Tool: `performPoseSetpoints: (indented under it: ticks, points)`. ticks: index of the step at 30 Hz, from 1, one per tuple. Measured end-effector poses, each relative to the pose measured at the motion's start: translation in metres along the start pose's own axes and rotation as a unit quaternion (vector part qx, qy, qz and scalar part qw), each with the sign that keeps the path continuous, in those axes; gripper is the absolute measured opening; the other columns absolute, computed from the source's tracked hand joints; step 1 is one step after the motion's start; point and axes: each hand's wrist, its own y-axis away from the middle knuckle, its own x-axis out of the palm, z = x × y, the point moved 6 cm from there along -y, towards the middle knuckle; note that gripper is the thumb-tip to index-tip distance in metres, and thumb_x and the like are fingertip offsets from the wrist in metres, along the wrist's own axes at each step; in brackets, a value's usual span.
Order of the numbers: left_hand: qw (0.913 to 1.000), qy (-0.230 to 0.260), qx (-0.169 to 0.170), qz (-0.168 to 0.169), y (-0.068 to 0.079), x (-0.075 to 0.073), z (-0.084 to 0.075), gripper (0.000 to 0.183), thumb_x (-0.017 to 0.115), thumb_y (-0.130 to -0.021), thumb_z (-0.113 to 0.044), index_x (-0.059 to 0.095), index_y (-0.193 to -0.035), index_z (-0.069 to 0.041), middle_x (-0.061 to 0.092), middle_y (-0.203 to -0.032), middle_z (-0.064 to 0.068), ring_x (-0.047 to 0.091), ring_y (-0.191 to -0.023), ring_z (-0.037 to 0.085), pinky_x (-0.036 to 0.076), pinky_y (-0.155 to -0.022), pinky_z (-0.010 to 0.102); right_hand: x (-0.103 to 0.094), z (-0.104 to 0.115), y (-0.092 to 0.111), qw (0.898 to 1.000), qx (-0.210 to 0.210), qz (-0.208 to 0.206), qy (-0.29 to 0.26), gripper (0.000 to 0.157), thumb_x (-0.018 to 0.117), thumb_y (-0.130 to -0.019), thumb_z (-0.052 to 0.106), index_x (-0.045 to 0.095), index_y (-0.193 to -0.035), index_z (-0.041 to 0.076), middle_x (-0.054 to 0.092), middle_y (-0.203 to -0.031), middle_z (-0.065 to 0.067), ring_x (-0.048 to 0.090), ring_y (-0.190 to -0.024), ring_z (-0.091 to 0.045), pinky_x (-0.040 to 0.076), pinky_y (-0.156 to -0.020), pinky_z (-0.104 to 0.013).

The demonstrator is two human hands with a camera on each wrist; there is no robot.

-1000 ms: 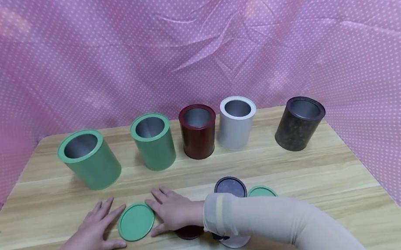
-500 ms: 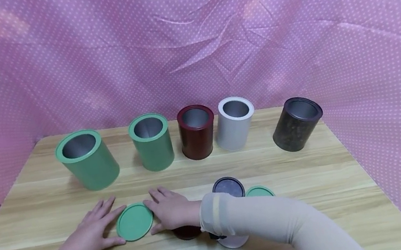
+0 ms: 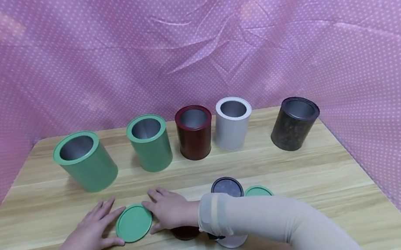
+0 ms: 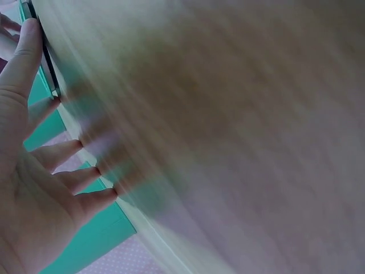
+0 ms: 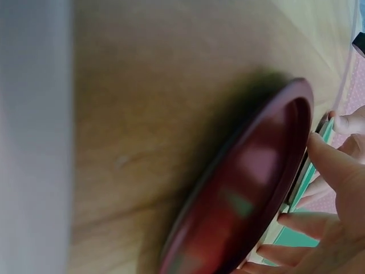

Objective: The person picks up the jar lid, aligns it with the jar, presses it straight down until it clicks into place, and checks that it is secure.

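Note:
A round green lid (image 3: 134, 223) lies flat on the wooden table between my two hands. My left hand (image 3: 91, 234) is palm down at its left, fingers spread, the thumb and index fingertips right at the rim. From the other side my right hand (image 3: 168, 210) reaches across, fingers also spread and the index fingertip at the right rim. The right wrist view shows a dark red lid (image 5: 245, 182) under that wrist, with the green lid's edge (image 5: 299, 185) beyond it. The left wrist view shows the thumb (image 4: 25, 63) along the lid's edge.
Along the back stand a large green can (image 3: 89, 165), a smaller green can (image 3: 150, 146), a dark red can (image 3: 194, 137), a white can (image 3: 232, 128) and a black can (image 3: 292, 127), all uncovered. The right sleeve partly covers a black lid (image 3: 227, 186), another green lid (image 3: 258, 191) and a white lid (image 3: 233, 241).
The head view has shifted slightly, so the cans appear a little further left. Both hands and the green lid between them keep their places.

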Motion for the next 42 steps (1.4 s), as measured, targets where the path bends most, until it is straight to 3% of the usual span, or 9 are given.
performPoseSetpoints:
  ticks: [13,27,36,40,42]
  points:
    - [1.0000,0.003,0.002,0.004,-0.004,-0.008,0.016,0.085,0.074,-0.069,-0.059,0.056,-0.136,-0.011,0.037,-0.148,0.028,0.032,-0.132,0.057,0.032,-0.099,0.072,-0.008,0.004,-0.019,1.000,0.009,-0.008,-0.019,0.073,0.065,-0.084,0.058,0.041,-0.147,0.030,0.030,-0.158,0.002,0.028,-0.146,-0.018,0.035,-0.113,-0.030]
    - [0.9992,0.037,0.017,-0.004,-0.013,-0.016,0.032,0.083,0.078,-0.068,-0.054,0.057,-0.133,-0.007,0.043,-0.144,0.029,0.033,-0.130,0.058,0.031,-0.097,0.074,-0.017,0.004,-0.033,0.998,0.013,-0.008,-0.056,0.073,0.067,-0.084,0.056,0.041,-0.147,0.029,0.035,-0.155,0.003,0.030,-0.144,-0.018,0.035,-0.113,-0.030]
    - [0.9956,0.092,0.006,0.012,-0.025,-0.026,0.040,0.087,0.079,-0.069,-0.051,0.052,-0.137,-0.004,0.050,-0.139,0.026,0.034,-0.131,0.056,0.031,-0.098,0.073,-0.023,-0.002,-0.045,0.995,-0.002,-0.029,-0.093,0.073,0.069,-0.085,0.050,0.042,-0.147,0.023,0.041,-0.151,-0.001,0.037,-0.141,-0.018,0.035,-0.113,-0.028]
    - [0.9925,0.122,0.006,0.003,-0.028,-0.029,0.045,0.083,0.079,-0.071,-0.047,0.052,-0.137,-0.006,0.053,-0.136,0.024,0.040,-0.129,0.052,0.035,-0.099,0.068,-0.028,-0.005,-0.050,0.993,-0.017,-0.039,-0.110,0.071,0.070,-0.086,0.045,0.043,-0.147,0.021,0.045,-0.148,-0.003,0.041,-0.138,-0.017,0.035,-0.113,-0.026]
    - [0.9914,0.129,0.012,-0.015,-0.030,-0.032,0.048,0.081,0.080,-0.071,-0.044,0.053,-0.137,-0.006,0.055,-0.135,0.021,0.046,-0.127,0.047,0.041,-0.105,0.050,-0.030,-0.006,-0.053,0.991,-0.025,-0.045,-0.122,0.070,0.071,-0.086,0.043,0.044,-0.146,0.019,0.047,-0.147,-0.004,0.043,-0.136,-0.017,0.035,-0.112,-0.025]
